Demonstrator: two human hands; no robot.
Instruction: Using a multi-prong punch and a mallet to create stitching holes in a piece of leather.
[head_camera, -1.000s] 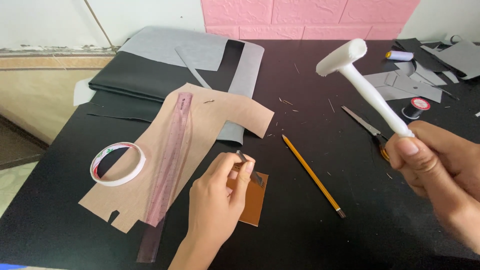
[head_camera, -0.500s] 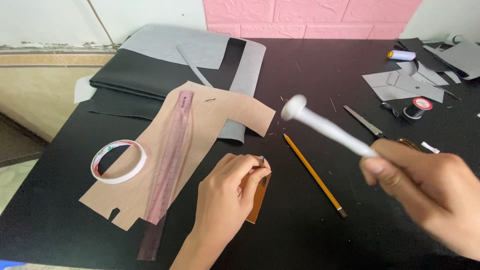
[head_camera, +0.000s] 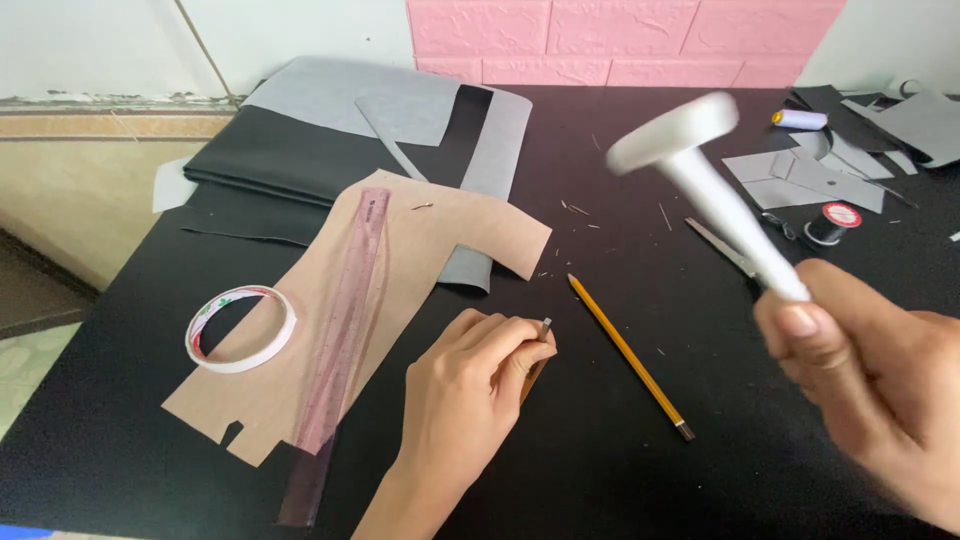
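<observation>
My left hand rests on the black table and pinches a thin metal punch upright over a small brown leather piece, which the hand mostly hides. My right hand grips the handle of a white mallet. The mallet head is raised and blurred, above and to the right of the punch, well apart from it.
A tan leather cutout lies left of my left hand with a clear pink ruler and a white tape roll on it. A yellow pencil and scissors lie between my hands. Grey and black sheets sit behind; a thread spool sits right.
The mallet swung down towards the punch half a second ago and is now raised again to the right. My left hand stays on the punch.
</observation>
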